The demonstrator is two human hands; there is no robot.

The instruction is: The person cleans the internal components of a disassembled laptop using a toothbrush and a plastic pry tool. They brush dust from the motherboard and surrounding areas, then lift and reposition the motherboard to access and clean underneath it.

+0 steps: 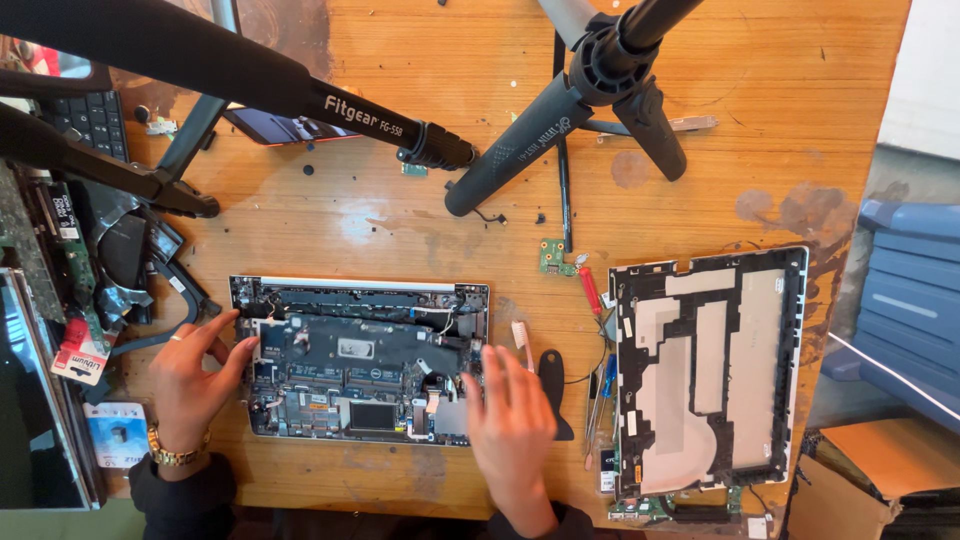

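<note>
An opened laptop base lies on the wooden table, its circuit board and parts exposed. My left hand rests on the base's left edge, fingers spread over the board, a ring and a gold bracelet on it. On the base's right edge sits my right hand, fingers extended flat over the board. Neither hand holds anything. The laptop's removed bottom cover lies inside-up to the right.
Black tripod legs stand across the table's far half. Screwdrivers, a black pry tool, a toothbrush and a small green circuit board lie between base and cover. Another dismantled laptop and parts crowd the left. Blue crates and cardboard boxes sit at right.
</note>
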